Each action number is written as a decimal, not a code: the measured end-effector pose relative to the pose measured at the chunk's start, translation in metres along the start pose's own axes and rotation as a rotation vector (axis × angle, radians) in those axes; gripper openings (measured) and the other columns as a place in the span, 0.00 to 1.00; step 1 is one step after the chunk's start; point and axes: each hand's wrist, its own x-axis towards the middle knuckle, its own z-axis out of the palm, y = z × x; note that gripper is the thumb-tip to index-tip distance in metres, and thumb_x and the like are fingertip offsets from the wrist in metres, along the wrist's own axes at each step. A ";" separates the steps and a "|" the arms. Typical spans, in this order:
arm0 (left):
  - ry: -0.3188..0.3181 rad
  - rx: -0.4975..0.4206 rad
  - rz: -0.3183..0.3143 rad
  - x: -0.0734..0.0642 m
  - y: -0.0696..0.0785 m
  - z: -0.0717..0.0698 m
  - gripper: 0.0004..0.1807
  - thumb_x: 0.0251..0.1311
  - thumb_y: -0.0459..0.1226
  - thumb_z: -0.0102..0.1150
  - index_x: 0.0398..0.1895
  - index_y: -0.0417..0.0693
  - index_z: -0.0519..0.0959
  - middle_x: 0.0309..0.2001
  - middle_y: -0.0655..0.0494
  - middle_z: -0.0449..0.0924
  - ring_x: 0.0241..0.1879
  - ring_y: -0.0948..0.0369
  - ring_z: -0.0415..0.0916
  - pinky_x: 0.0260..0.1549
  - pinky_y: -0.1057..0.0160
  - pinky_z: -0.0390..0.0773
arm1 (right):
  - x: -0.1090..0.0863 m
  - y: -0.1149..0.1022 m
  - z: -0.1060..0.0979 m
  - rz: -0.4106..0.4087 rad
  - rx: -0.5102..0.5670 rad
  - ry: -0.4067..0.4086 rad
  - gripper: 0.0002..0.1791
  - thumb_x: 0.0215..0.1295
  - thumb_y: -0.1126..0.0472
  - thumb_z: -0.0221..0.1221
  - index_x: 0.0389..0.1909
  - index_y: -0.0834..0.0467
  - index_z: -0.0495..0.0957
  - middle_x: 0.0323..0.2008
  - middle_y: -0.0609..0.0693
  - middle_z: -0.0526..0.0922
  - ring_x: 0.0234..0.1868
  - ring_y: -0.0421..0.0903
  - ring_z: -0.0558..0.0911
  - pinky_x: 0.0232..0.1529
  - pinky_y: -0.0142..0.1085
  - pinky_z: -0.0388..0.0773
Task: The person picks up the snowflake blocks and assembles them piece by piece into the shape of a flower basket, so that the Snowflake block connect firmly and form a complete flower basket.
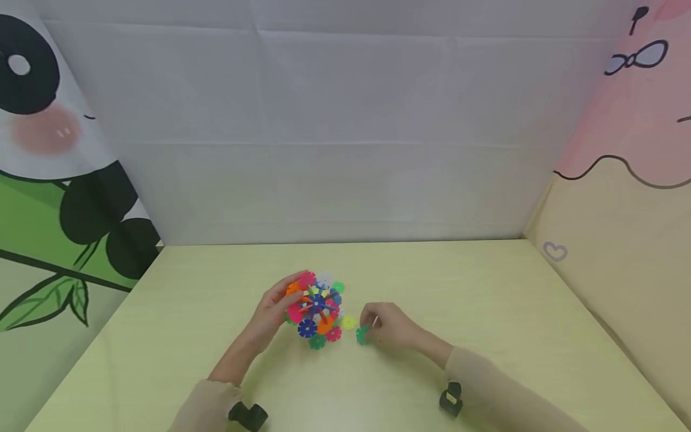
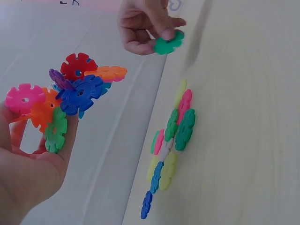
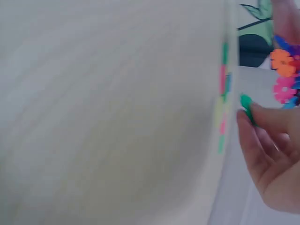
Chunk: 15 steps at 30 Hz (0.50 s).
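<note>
My left hand (image 1: pixel 270 315) holds a cluster of interlocked plastic snowflake discs (image 1: pixel 317 303) in red, orange, blue, pink, purple and green. The left wrist view shows the fingers behind the cluster and the thumb side near a green disc at its lower end. To the right, my right hand (image 1: pixel 393 325) pinches one green snowflake disc (image 2: pixel 168 43) between thumb and fingertips. That disc is apart from the cluster. In the right wrist view the green disc (image 3: pixel 246 103) appears nearly edge-on.
Several loose snowflake discs lie on the pale table, among them a dark green disc (image 2: pixel 185 129), a yellow disc (image 2: pixel 167 171) and a blue disc (image 2: pixel 146 205). A white sheet (image 1: pixel 345 132) hangs behind the table, with printed panels at both sides.
</note>
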 end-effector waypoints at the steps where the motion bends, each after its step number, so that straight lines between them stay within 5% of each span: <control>1: 0.004 -0.013 -0.005 0.000 0.000 0.002 0.24 0.65 0.42 0.47 0.64 0.53 0.62 0.63 0.51 0.61 0.56 0.53 0.67 0.54 0.53 0.69 | -0.001 -0.003 -0.003 0.003 0.050 0.053 0.08 0.52 0.73 0.60 0.35 0.62 0.76 0.29 0.51 0.77 0.27 0.47 0.78 0.29 0.34 0.79; 8: -0.007 -0.030 -0.001 0.007 0.001 0.025 0.23 0.65 0.41 0.46 0.64 0.55 0.63 0.64 0.53 0.60 0.57 0.53 0.65 0.54 0.50 0.68 | -0.001 -0.028 -0.022 0.025 0.379 0.418 0.12 0.54 0.72 0.60 0.41 0.67 0.76 0.31 0.59 0.77 0.30 0.53 0.83 0.28 0.38 0.81; 15: -0.016 -0.064 0.010 0.011 0.001 0.042 0.22 0.64 0.41 0.48 0.63 0.54 0.65 0.61 0.54 0.64 0.54 0.55 0.68 0.52 0.54 0.71 | 0.002 -0.028 -0.016 0.099 0.479 0.539 0.11 0.53 0.73 0.60 0.39 0.67 0.76 0.30 0.56 0.77 0.30 0.51 0.83 0.28 0.36 0.81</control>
